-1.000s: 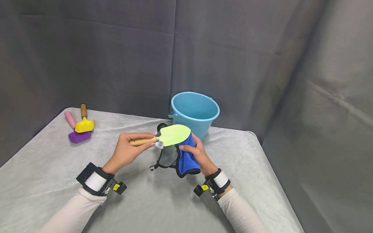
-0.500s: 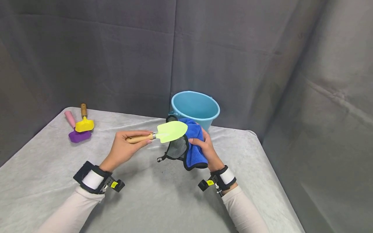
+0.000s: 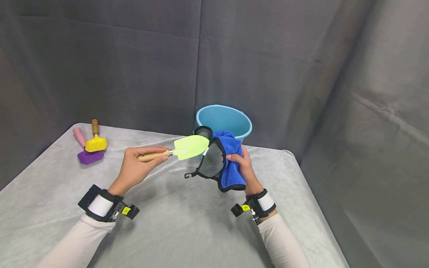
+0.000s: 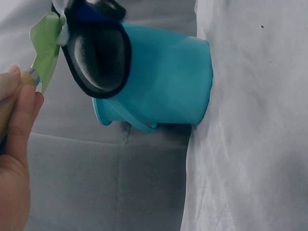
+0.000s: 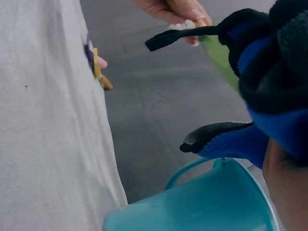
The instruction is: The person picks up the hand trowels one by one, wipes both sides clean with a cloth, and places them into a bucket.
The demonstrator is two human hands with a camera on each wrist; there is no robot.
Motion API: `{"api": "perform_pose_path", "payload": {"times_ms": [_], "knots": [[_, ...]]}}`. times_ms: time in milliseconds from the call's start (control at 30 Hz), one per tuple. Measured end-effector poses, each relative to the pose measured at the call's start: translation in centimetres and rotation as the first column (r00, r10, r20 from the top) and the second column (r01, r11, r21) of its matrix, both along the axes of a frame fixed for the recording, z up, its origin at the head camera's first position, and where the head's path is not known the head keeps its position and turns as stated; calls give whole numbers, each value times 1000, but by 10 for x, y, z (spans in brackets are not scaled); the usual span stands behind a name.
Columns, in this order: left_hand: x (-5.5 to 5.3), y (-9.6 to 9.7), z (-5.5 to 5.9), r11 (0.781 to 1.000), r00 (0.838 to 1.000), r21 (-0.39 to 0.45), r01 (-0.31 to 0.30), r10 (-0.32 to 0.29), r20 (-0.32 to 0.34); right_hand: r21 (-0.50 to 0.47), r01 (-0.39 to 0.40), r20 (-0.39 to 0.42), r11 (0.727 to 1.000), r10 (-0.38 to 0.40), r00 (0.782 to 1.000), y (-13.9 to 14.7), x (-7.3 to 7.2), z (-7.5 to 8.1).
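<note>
My left hand [image 3: 134, 167] pinches the wooden handle of a small hand trowel [image 3: 191, 146], thumb below and fingers above. The light green blade points right, and its tip overlaps the cloth in the head view. Bunched in my right hand [image 3: 247, 170] is a blue and grey cloth [image 3: 231, 167] with black edging and a hanging loop [image 5: 163, 39]. Part of the right hand is hidden behind the cloth. Both things are held up above the table, in front of a light blue bucket [image 3: 222, 115], whose front the cloth partly covers.
At the table's back left corner, a yellow hand shovel [image 3: 96, 143] with a brown handle lies across a purple one [image 3: 89, 158] with a pink handle. The bucket stands by the table's back edge. Grey curtains [image 3: 134, 74] surround the table [image 3: 181, 230].
My left hand has drawn the trowel leftward, while the right hand has moved the cloth right and slightly up. The trowel now covers less of the cloth, showing more of its grey side.
</note>
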State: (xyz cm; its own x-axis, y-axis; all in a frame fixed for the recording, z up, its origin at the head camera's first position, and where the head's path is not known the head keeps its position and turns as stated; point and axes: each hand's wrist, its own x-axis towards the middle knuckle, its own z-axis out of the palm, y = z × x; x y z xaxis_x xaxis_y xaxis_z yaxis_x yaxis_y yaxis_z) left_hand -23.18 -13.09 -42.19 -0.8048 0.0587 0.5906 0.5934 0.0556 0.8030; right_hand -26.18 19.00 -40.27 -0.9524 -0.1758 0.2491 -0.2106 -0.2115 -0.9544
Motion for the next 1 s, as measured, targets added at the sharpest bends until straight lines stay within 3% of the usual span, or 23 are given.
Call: {"api": "perform_pose_path", "payload": {"times_ms": [167, 367, 600, 767, 1000], "knots": [[0, 2, 1, 1000, 1000, 26, 13, -12, -15, -15, -12, 14, 1000, 12, 1000, -6, -1, -6], [1, 4, 2, 999, 1000, 24, 29, -28, -4, 36, 0, 54, 999, -2, 999, -12, -2, -16], [2, 15, -2, 993, 994, 46, 106, -105, -6, 121, -139, 87, 983, 129, 988, -21, 4, -27], [3, 22, -7, 994, 994, 18, 105, -105, 8, 139, -230, 82, 963, 220, 972, -29, 9, -34], [7, 27, -10, 995, 994, 2, 98, -98, 43, 164, -242, 108, 956, 226, 968, -37, 16, -37]]}}
